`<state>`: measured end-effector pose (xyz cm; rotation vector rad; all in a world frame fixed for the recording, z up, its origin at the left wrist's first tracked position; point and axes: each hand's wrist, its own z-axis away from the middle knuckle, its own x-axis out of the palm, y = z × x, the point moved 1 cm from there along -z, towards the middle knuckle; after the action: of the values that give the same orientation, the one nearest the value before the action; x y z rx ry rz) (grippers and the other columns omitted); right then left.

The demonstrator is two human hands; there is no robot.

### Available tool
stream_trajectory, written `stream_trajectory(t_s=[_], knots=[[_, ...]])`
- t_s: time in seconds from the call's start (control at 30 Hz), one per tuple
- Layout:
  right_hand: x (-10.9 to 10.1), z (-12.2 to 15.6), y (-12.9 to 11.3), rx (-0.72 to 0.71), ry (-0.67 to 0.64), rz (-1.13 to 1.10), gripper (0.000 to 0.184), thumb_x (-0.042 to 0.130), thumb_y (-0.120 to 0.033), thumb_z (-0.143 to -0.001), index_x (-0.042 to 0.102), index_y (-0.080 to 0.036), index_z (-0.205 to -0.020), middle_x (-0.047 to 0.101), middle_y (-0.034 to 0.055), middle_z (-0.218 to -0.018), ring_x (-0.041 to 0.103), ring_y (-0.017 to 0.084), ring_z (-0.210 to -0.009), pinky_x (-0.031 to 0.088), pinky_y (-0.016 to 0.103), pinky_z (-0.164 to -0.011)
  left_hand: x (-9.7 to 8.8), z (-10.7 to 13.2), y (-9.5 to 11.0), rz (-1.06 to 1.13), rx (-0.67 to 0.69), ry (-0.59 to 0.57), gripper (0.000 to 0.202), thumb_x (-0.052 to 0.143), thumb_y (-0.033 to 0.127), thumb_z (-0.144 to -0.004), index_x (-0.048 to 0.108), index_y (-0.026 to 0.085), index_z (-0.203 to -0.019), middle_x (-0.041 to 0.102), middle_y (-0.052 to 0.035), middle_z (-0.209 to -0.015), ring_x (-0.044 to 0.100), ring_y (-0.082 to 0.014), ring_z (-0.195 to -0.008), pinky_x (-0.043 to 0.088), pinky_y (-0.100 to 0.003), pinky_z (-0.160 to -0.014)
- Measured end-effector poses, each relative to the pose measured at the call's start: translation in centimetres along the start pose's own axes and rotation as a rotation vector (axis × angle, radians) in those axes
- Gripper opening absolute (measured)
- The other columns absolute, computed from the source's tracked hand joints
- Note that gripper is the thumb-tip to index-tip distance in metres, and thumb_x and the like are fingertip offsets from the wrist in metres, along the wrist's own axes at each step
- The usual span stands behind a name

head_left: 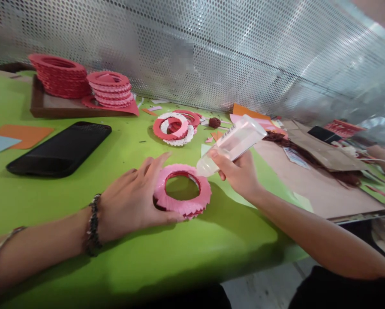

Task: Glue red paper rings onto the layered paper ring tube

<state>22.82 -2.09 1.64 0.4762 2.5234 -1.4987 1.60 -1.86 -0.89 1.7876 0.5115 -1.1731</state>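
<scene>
Print (227, 134) on the bottle (240, 141), perhaps lettering, too blurred to read

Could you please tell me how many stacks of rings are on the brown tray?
2: a taller red stack toward the picture's left, and a shorter pink-and-red stack just right of it. More rings could be hidden behind these.

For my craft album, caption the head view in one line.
Right hand holding a tilted bottle at the edge of a pink ring, left hand curved around its side.
</scene>
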Motion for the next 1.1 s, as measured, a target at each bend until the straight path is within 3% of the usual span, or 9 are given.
stream_trajectory(t_s=[0.1,0.2,0.33,0.53,0.7,0.93,1.1], knots=[[-0.8,-0.3,0.0,0.010,0.048,-0.026,0.039,0.072,-0.052,-0.075,0.055,-0.020,-0.060,0.046,-0.0065,-0.044,0.037,0.005,-0.033,0.029,0.020,-0.029,0.1,0.0,0.0,0.006,0.006,0.006,0.106,0.062,0.070,-0.062,0.034,0.009,-0.144,0.056,-0.0223,-0.134,0.063,-0.0432,-0.114,0.051,-0.054,-0.098],[-1.3,-1.0,-0.4,-0.012,0.127,-0.069,0.044,0.072,-0.060,-0.072,0.053,-0.022,-0.060,0.047,-0.0059,-0.045,0.040,0.006,-0.033,0.029,0.020,-0.028,0.2,0.1,-0.1,0.007,0.037,0.029,0.104,0.067,0.066,-0.061,0.036,0.010,-0.143,0.059,-0.0206,-0.130,0.064,-0.0431,-0.112,0.053,-0.054,-0.094],[-0.2,-1.6,-0.8,-0.044,0.102,-0.031,0.045,0.072,-0.063,-0.071,0.054,-0.022,-0.063,0.048,-0.0058,-0.046,0.040,0.006,-0.034,0.031,0.021,-0.029,0.4,0.1,-0.4,0.005,0.082,0.080,0.098,0.067,0.063,-0.063,0.037,0.014,-0.142,0.062,-0.0176,-0.125,0.067,-0.0402,-0.106,0.055,-0.050,-0.089],[1.6,-1.3,0.2,-0.025,-0.019,-0.021,0.039,0.071,-0.055,-0.074,0.055,-0.021,-0.062,0.045,-0.0059,-0.047,0.044,0.008,-0.043,0.036,0.021,-0.037,0.3,0.1,-0.3,0.010,0.062,0.059,0.095,0.062,0.064,-0.064,0.040,0.011,-0.140,0.062,-0.0185,-0.124,0.067,-0.0412,-0.103,0.054,-0.052,-0.088],[1.0,-1.1,0.3,-0.032,-0.001,-0.052,0.032,0.073,-0.046,-0.075,0.057,-0.021,-0.065,0.046,-0.0059,-0.049,0.048,0.009,-0.048,0.043,0.023,-0.044,0.4,0.1,-0.3,0.008,0.039,0.042,0.100,0.063,0.064,-0.062,0.039,0.009,-0.142,0.060,-0.0211,-0.127,0.066,-0.0423,-0.106,0.053,-0.054,-0.092],[0.0,0.0,0.0,-0.003,-0.012,-0.028,0.030,0.072,-0.042,-0.076,0.056,-0.020,-0.064,0.049,-0.0051,-0.051,0.043,0.008,-0.045,0.039,0.023,-0.040,0.1,0.1,-0.1,0.009,0.014,0.027,0.105,0.062,0.068,-0.060,0.037,0.008,-0.143,0.059,-0.0223,-0.129,0.064,-0.0435,-0.110,0.053,-0.054,-0.094],[-0.5,0.8,-0.3,-0.042,0.006,-0.023,0.023,0.066,-0.031,-0.079,0.054,-0.020,-0.063,0.046,-0.0060,-0.051,0.044,0.008,-0.045,0.038,0.022,-0.042,0.1,0.0,-0.1,0.002,-0.004,0.009,0.105,0.064,0.066,-0.060,0.036,0.010,-0.143,0.057,-0.0215,-0.132,0.063,-0.0435,-0.112,0.053,-0.054,-0.095]])
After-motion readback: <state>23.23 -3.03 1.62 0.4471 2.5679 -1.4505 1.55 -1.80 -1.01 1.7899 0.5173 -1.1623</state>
